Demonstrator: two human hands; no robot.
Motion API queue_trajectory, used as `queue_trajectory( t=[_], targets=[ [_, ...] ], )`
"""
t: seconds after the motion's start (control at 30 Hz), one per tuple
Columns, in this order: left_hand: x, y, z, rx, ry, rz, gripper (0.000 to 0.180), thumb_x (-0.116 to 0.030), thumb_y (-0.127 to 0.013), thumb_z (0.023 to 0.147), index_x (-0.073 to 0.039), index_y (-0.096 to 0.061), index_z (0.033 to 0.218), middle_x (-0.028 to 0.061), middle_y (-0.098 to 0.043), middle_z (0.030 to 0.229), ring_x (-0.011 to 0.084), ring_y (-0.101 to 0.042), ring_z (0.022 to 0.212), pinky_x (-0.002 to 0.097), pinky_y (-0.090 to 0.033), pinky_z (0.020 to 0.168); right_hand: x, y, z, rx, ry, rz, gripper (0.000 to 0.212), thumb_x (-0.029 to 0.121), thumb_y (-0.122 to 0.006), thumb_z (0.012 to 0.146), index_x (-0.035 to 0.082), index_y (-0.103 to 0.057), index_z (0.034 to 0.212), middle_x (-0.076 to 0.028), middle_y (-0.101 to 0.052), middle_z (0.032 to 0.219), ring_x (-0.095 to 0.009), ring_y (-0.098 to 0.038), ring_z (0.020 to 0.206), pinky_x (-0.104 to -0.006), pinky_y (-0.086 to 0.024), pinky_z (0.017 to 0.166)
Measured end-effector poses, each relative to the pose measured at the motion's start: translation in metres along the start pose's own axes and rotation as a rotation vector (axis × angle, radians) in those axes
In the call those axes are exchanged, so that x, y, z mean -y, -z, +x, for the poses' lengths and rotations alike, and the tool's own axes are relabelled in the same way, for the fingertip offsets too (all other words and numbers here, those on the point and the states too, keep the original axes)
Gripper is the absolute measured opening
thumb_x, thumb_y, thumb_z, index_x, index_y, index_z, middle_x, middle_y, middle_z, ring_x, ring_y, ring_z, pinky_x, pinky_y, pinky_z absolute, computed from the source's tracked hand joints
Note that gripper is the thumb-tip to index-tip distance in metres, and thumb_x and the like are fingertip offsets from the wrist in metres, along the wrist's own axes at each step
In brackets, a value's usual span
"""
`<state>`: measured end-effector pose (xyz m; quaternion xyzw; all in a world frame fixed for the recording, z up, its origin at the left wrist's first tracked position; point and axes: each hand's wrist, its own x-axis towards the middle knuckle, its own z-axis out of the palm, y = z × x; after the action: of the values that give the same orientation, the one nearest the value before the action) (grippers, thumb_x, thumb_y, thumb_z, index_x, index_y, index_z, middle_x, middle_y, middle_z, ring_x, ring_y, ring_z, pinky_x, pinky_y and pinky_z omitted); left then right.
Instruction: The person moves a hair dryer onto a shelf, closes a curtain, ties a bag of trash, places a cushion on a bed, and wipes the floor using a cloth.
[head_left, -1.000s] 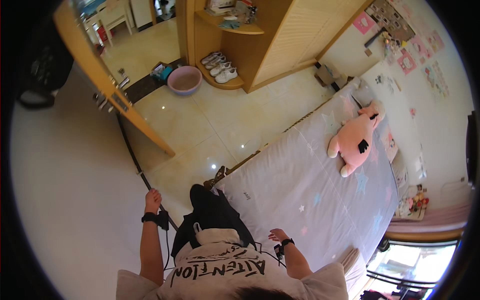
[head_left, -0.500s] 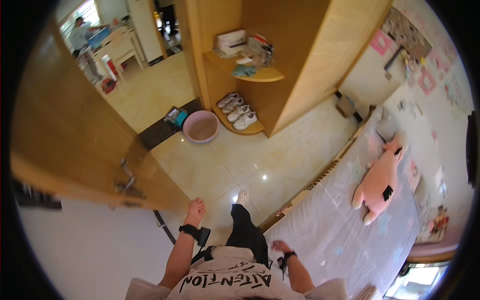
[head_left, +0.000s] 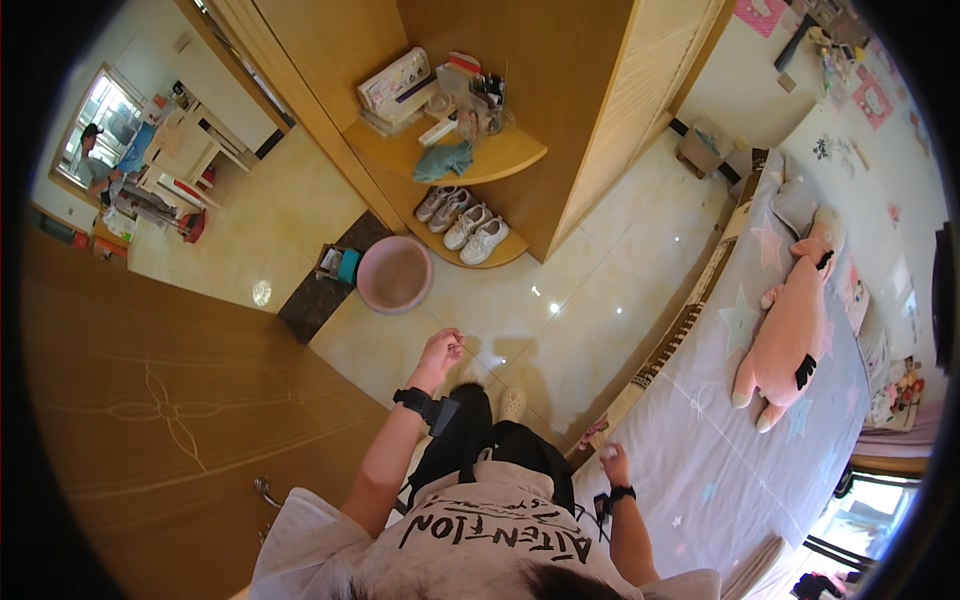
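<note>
Pink round plastic basin (head_left: 395, 278): on the floor, ahead of the left hand (head_left: 442, 354) and to its left, apart from it.
Black-trousered legs (head_left: 508, 450): below and between the hands, one pale shoe (head_left: 512, 404) visible and the other foot blurred; the step in hand looks like walking, with no object being handled.
Cream glossy tiled floor (head_left: 540, 350): ahead of both hands; a further pace toward the basin would call for stepping around its rim.
Left hand: farther forward than the other, narrow, fingers curled in a loose fist, nothing visible in it; its forearm slants forward and inward.
Right hand (head_left: 616, 466): nearer the body, fingers partly bent; whether it is closed on anything cannot be told. Its forearm points forward, tilted slightly inward.
Bed with grey star-patterned sheet (head_left: 690, 470): just beside the right hand, stretching rightward; whether they touch is unclear.
Brown wooden door (head_left: 220, 400): to the left hand's left, apart; moving leftward would call for keeping that elbow clear.
</note>
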<state>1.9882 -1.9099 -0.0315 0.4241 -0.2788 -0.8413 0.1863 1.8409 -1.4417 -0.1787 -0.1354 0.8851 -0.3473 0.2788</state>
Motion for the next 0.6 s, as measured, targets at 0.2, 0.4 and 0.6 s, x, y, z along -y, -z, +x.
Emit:
queue_trajectory(
  t=[0.2,0.4,0.6],
  targets=[
    [-0.122,0.005,0.109,-0.172,-0.479,0.310,0.024,0.000,-0.047,0.066,-0.010,-0.045,0.088,0.0009,-0.046,0.073,0.0099,-0.045,0.064,0.0225,-0.038,0.056,0.026,0.000,-0.050,0.028,-0.909,0.530,0.038,0.002,-0.049,0.069,0.011,-0.033,0.103,-0.012,-0.053,0.069,-0.020,-0.053,0.056,-0.0303,-0.045,0.049],
    [-0.232,-0.026,0.228,-0.472,-0.886,1.508,0.046,-0.022,-0.059,0.066,-0.011,-0.041,0.107,0.0162,-0.040,0.106,0.0293,-0.041,0.095,0.0374,-0.037,0.077,0.110,-0.038,-0.048,0.328,-0.605,0.781,0.027,0.019,-0.045,0.078,0.007,-0.042,0.101,-0.009,-0.056,0.075,-0.019,-0.054,0.059,-0.0289,-0.044,0.050],
    [-0.225,-0.073,0.245,-0.508,-0.392,1.735,0.049,-0.034,-0.057,0.070,-0.019,-0.037,0.112,0.0121,-0.021,0.123,0.0358,-0.025,0.108,0.0511,-0.035,0.083,0.114,-0.063,-0.050,0.189,-0.632,0.722,0.025,0.014,-0.045,0.080,0.005,-0.041,0.102,-0.013,-0.055,0.075,-0.021,-0.056,0.064,-0.0288,-0.047,0.055]
  ],
)
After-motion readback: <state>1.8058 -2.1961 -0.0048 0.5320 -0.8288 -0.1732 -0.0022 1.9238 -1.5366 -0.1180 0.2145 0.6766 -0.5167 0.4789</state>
